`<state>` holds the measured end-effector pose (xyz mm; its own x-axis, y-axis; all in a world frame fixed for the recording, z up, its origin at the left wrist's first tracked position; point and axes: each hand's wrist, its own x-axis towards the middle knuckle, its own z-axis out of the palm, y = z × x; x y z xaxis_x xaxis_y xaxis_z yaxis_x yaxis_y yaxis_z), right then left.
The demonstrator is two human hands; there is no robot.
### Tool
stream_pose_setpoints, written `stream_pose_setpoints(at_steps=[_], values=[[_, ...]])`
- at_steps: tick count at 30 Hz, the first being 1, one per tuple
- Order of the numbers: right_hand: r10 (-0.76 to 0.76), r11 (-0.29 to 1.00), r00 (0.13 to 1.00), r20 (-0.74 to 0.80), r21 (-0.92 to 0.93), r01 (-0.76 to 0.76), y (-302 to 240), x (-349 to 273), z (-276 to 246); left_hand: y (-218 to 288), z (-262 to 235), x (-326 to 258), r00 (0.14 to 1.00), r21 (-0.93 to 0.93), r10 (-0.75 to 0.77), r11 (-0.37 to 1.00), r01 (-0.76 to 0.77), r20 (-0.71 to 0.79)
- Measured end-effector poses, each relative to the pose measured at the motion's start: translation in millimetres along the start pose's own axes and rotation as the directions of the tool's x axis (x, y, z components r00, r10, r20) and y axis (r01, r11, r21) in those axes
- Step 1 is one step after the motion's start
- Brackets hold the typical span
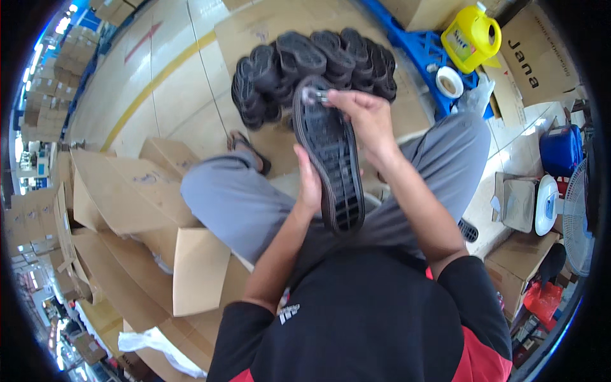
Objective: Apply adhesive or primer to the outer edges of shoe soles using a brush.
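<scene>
A dark shoe sole [328, 146] with a ribbed, gridded inner side and a stitched-looking rim stands tilted over my lap. My left hand [309, 181] grips its left edge, the thumb along the rim and the other fingers mostly hidden behind. At the sole's upper end, my right hand [369, 121] pinches a small shiny metallic piece [321, 97] against the inner side; its exact kind is too small to tell. Just beyond, several similar dark soles [302, 56] are stacked in a curved row on a flat cardboard sheet [410, 118].
Open cardboard boxes [127, 197] crowd my left side. A blue pallet [414, 48] at the far right bears a yellow jug [470, 39] and a white bowl [449, 83]. To the right are a blue container [560, 151] and a white fan [579, 216].
</scene>
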<state>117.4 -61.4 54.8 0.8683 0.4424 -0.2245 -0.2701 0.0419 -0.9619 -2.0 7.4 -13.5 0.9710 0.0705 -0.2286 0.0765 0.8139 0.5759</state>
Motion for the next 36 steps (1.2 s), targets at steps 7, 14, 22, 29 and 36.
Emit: stream_pose_setpoints(at_steps=[7,14,22,29,36], values=[[-0.060,0.944,0.978,0.199,-0.309,0.121,0,-33,-6,20,12,0,0.944,-0.013,0.101,0.994,-0.111,-0.314],[-0.211,0.863,0.948,0.238,-0.409,0.295,22,-78,-26,28,10,0,0.936,0.071,0.289,0.957,-0.281,-0.203],[-0.094,0.738,0.911,0.402,-0.585,0.335,17,-122,-51,32,-9,3,0.979,-0.123,0.201,0.972,-0.202,-0.013],[-0.455,0.443,0.767,0.453,-0.632,0.636,-19,-75,-59,33,10,-1,0.990,-0.085,0.125,0.988,-0.131,-0.072],[-0.719,-0.286,0.155,0.678,-0.491,0.823,-38,11,-29,21,7,-5,0.999,-0.124,-0.044,0.991,0.048,0.031]])
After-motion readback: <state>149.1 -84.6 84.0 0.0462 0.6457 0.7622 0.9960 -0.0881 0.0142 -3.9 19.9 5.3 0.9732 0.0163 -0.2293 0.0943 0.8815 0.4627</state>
